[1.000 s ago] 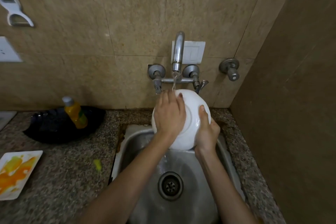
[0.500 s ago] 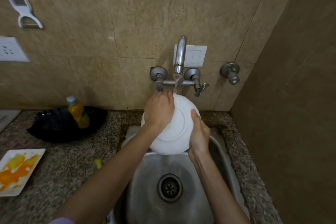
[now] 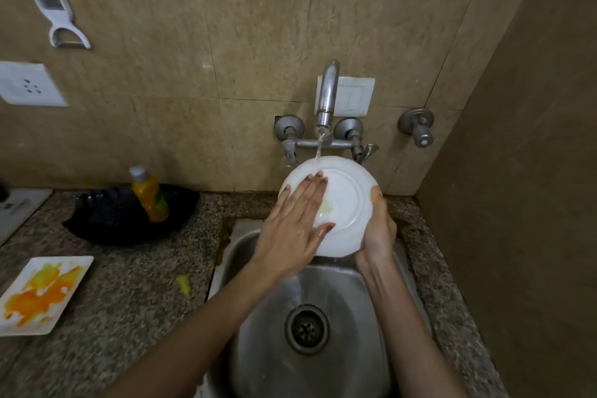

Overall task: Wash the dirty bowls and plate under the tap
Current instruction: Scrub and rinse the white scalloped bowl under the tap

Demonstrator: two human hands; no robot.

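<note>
Bowl [image 3: 345, 203]: base up (yellow smear showing), under the tap [image 3: 326, 94] stream, 12 o'clock over the sink [image 3: 268, 365].
Left hand [image 3: 294, 229]: flat, fingers straight, pressing the base.
Right hand [image 3: 378, 233]: gripping its 3 o'clock rim.

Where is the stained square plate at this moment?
In the head view, the square plate lies lower left on the granite counter, left of the sink, near the black tray.

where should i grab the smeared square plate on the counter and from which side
Pinch the square plate by its bare white right rim, coming from the sink side. It lies flat on the counter, so thumb on top, fingertips under the edge; its middle is smeared orange, probably slippery.
</note>
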